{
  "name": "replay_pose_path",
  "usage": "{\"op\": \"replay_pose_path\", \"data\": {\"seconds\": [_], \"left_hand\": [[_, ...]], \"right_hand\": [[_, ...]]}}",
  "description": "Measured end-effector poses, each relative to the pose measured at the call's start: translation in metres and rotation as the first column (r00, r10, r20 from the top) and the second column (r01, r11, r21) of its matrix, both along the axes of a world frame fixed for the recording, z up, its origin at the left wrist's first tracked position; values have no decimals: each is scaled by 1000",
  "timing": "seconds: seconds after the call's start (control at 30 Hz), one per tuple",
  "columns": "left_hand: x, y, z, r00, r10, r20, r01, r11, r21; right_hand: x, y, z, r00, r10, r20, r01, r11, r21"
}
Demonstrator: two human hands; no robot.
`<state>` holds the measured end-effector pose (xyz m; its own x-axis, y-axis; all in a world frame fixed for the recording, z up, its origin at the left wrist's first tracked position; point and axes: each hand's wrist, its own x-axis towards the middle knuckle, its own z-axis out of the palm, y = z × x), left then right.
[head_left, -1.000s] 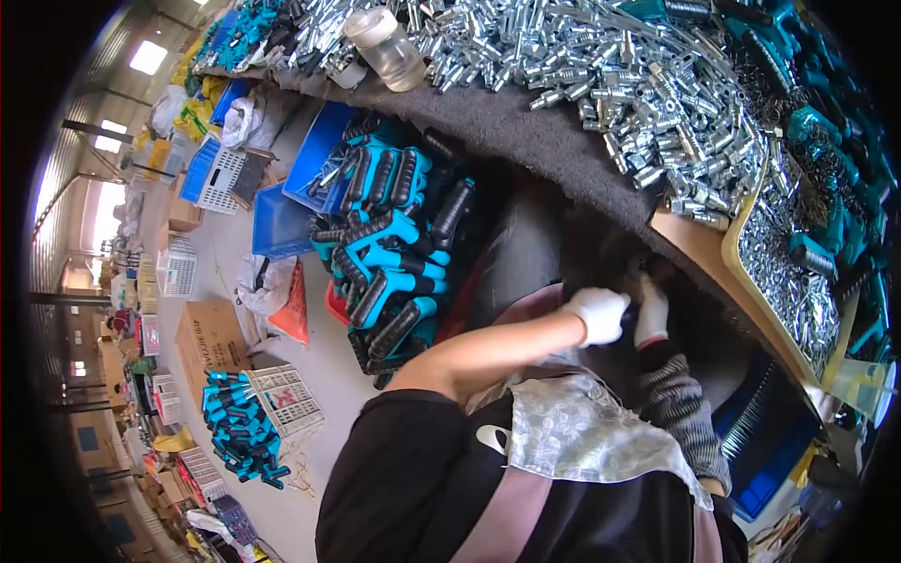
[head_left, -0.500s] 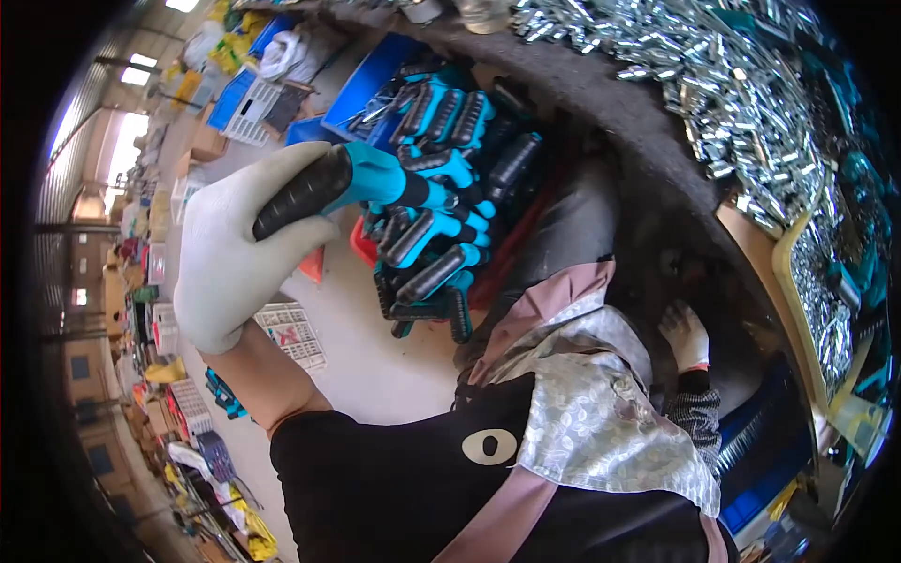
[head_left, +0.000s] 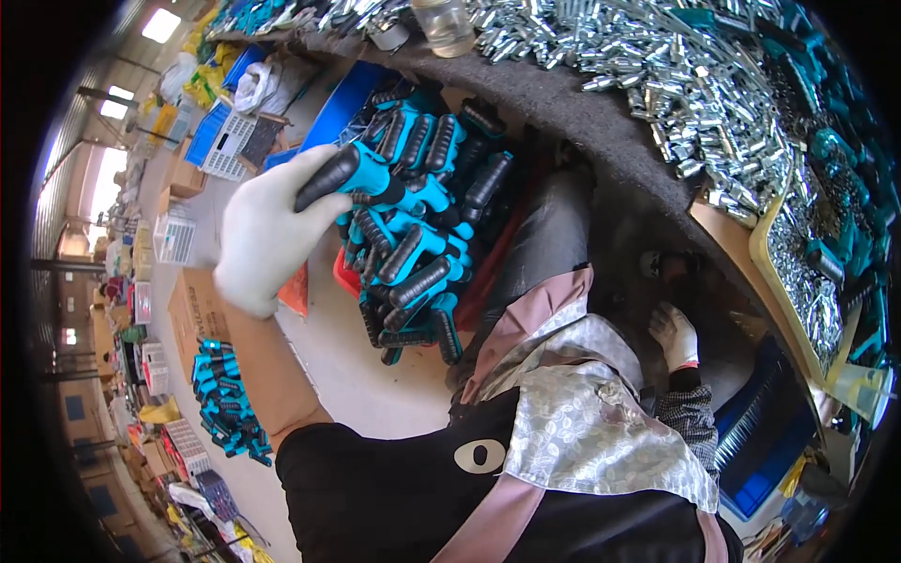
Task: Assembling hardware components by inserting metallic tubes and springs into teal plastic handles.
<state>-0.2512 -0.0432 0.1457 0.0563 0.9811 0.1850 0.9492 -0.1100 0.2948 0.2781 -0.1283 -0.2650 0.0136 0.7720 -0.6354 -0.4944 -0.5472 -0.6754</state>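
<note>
My left hand (head_left: 274,225), in a white glove, is closed around the black grip of a teal and black pistol-grip tool handle (head_left: 345,176). Its teal end points right, over a heap of similar handles (head_left: 422,253) low beside the bench, and overlaps them in view. I cannot tell whether it touches them. Lower right, my right hand (head_left: 674,336) is also gloved in white, below a dark checked sleeve (head_left: 690,413). Its fingers look loosely stretched out, with nothing visible in them. It rests near the shadow under the bench.
A dark bench edge (head_left: 554,89) curves across the top, piled with shiny metal parts (head_left: 648,66). A clear jar (head_left: 444,26) stands on it. Blue bins (head_left: 349,105) sit behind the heap. At left are another heap of teal handles (head_left: 225,399) and a cardboard box (head_left: 195,305).
My left hand has moved right with the tool handle, closer to the heap. The whole view has shifted, showing more of the left-hand heap and box. My right hand has stayed almost still.
</note>
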Motion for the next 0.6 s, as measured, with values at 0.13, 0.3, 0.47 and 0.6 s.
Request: {"op": "replay_pose_path", "data": {"seconds": [0.13,0.3,0.47,0.6], "left_hand": [[-41,47,-104,817,-59,-574,24,997,-69],[-48,62,-191,885,-41,-463,4,997,-81],[8,83,-127,950,-75,-302,50,995,-89],[98,113,-65,878,-466,-111,468,884,-10]], "right_hand": [[-5,3,7,1000,-3,7,3,1000,-3],[-10,2,28,996,-73,42,73,997,-6],[-28,10,56,978,54,202,-66,996,52],[-52,32,139,926,197,321,-297,906,302]]}}
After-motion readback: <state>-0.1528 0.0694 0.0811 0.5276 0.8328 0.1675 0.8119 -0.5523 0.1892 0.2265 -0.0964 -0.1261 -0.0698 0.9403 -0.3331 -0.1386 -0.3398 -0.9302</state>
